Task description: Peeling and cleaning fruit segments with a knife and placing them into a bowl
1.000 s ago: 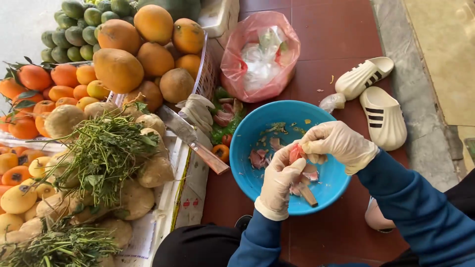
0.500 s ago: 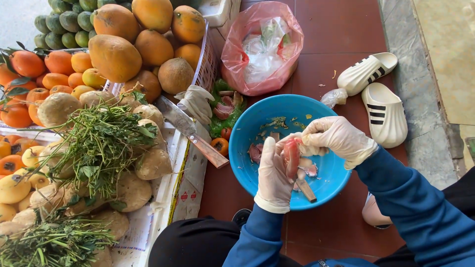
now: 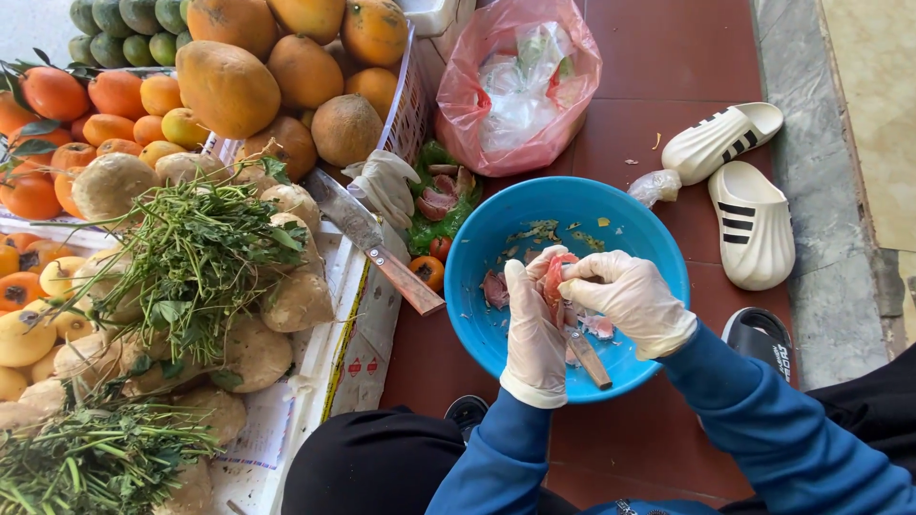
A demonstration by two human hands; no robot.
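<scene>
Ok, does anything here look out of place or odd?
Yes: a large wooden-handled cleaver lies loose on the fruit display's edge, its handle sticking out over the red tiled floor. A crumpled white glove sits discarded beside it. Pink scraps and bits speckle the round blue plastic bowl.

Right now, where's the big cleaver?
In the head view, the cleaver lies left of the blue bowl, on the box edge beside the spare glove, wooden handle pointing toward the bowl.

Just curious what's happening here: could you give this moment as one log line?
left hand: holds pink fruit piece | right hand: touching the piece | below: blue bowl | cleaver: lying unused
</scene>
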